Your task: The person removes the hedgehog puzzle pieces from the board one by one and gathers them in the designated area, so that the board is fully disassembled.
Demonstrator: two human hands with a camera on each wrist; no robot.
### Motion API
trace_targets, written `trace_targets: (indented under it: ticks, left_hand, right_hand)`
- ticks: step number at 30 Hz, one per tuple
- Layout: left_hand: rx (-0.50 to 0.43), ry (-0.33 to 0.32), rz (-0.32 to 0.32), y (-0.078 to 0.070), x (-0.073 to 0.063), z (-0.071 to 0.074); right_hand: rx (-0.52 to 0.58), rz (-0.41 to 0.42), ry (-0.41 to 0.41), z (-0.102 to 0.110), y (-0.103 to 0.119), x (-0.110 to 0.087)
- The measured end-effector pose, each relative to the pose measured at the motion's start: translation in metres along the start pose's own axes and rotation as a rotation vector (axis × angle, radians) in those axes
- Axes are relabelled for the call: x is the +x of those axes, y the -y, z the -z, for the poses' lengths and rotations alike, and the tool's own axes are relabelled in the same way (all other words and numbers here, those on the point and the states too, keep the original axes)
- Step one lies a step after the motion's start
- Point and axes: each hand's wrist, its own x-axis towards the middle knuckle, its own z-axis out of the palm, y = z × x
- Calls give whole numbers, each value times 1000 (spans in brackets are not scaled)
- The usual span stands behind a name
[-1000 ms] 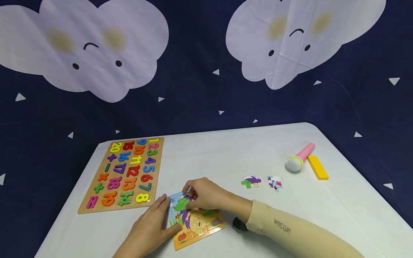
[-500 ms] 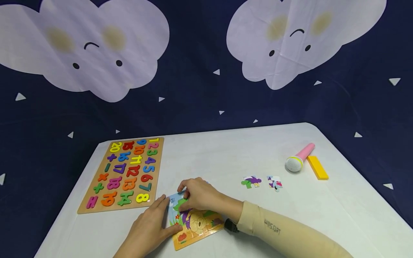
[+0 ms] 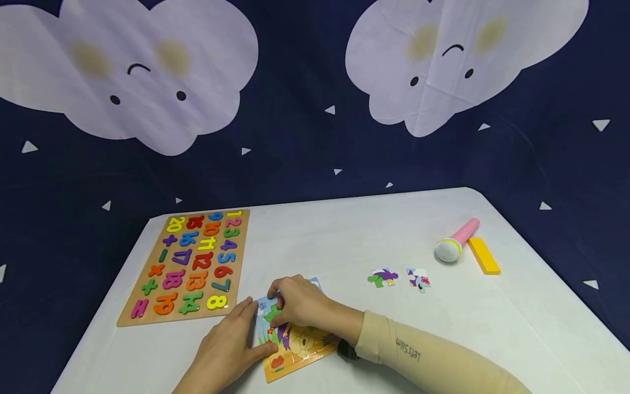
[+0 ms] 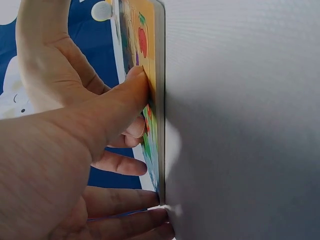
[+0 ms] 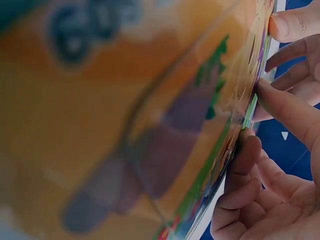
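Observation:
A jigsaw board (image 3: 275, 373) with a cartoon figure, green leaves and purple hair lies near the front of the table. My left hand (image 3: 227, 342) steadies its left side: the thumb presses on the face, and the fingers stretch along the edge to the far corner, as the left wrist view shows. Over the upper part of the picture, my right hand (image 3: 302, 303) has its fingers curled, thumb and forefinger pinching at a green puzzle piece (image 3: 272, 313) on the surface. In the right wrist view both fingertips meet the board (image 5: 150, 100); the hand hides part of the picture.
Two loose puzzle pieces, one green and purple (image 3: 383, 277) and one blue and white (image 3: 419, 279), lie right of the board. A wooden number board (image 3: 192, 268) is at left. Farther right are a pink toy microphone (image 3: 458, 241) and a yellow block (image 3: 484, 256).
My right hand and forearm have shifted slightly left over the jigsaw, covering more of the leaf area. The left hand stays in place, and the two loose pieces have not moved.

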Motion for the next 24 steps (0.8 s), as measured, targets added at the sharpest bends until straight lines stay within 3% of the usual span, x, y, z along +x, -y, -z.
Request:
trace_targets:
  ticks: [24]
  left_hand:
    - [23,-10,-17,-1,0,0]
  right_hand:
    - [-23,32,1,0,1,0]
